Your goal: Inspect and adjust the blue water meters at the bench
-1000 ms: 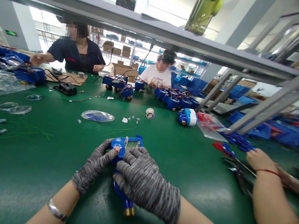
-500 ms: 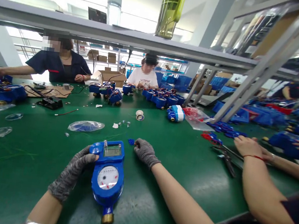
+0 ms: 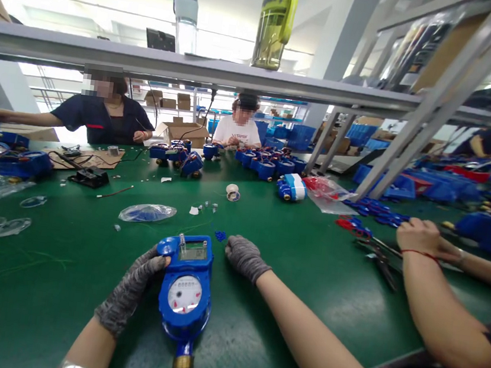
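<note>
A blue water meter (image 3: pixel 183 314) with a brass-ended pipe, a round white dial and a small display lies on the green table in front of me. My left hand (image 3: pixel 137 281), in a grey fingerless glove, grips its upper left side, the thumb beside the round blue cap (image 3: pixel 168 246). Just right of a little heap of small blue pieces (image 3: pixel 220 236) rests my right hand (image 3: pixel 245 257), gloved the same way. Its fingers are curled together, and whatever they hold is hidden. A clear plastic bag of blue pieces (image 3: pixel 147 213) lies beyond the meter.
A wire spool (image 3: pixel 232 192) and a wrapped blue meter (image 3: pixel 291 187) stand farther back. Several meters (image 3: pixel 263 163) line the far side, near two people. At right, a co-worker's hands (image 3: pixel 420 236) are near pliers (image 3: pixel 379 263). A metal shelf (image 3: pixel 223 71) crosses above.
The whole view has shifted slightly, so things sit farther right. My right hand has drawn back a little from the small blue pieces. The left hand keeps its grip on the water meter.
</note>
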Tool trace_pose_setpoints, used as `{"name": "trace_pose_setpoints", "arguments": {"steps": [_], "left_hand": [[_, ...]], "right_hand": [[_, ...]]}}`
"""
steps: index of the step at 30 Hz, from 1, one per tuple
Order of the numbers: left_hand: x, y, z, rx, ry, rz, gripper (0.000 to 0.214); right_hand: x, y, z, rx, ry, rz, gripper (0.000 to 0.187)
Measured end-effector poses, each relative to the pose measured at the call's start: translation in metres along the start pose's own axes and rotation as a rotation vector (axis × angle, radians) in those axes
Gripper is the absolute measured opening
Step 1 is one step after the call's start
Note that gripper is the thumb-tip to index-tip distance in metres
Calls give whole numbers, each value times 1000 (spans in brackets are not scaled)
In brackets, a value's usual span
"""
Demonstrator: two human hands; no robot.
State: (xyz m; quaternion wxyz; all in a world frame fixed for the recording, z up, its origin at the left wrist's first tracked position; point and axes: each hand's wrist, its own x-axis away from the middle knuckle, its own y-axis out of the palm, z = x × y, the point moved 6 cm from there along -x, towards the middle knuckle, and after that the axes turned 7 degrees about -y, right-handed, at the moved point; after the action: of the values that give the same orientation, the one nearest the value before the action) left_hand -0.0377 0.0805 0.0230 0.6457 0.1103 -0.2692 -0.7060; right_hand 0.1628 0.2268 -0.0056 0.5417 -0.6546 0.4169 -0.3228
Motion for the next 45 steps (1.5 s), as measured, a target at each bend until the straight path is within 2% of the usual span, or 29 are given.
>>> {"name": "trace_pose_setpoints", "arguments": {"steps": [5,10,20,24,28,31,33,38,41,45], "left_hand": [[5,5,1,-22,12,14,54],[5,6,-2,-21,34,16,50],[11,11,1,-35,18,67,58],[3,4,-4,5,31,55,59],[-7,-8,-13,59,-51,95,55],[-9,-10,-16,70,-69,86,54],[-10,-8,-16,66,-55,58,57],[-8,-4,-16,70,-14,51,61],[-7,-1,-16,83,-25,56,59],[-6,0,-17,97,-44,66,56]], "right_hand": [[11,2,0,45,-12,-2,32],[15,0,-3,69,15,20,30],[26,4,-9,66,-49,41,27],[22,0,-2,22,-29,71,27],[18,-2,6,-67,10,97,21],[19,-3,10,-151,18,100,20],[22,-9,8,-236,-35,110,19],[40,-37,-18,-537,-309,196,13],[48,-45,-32,-515,-356,178,11],[50,-48,-41,-423,-319,161,10]]}}
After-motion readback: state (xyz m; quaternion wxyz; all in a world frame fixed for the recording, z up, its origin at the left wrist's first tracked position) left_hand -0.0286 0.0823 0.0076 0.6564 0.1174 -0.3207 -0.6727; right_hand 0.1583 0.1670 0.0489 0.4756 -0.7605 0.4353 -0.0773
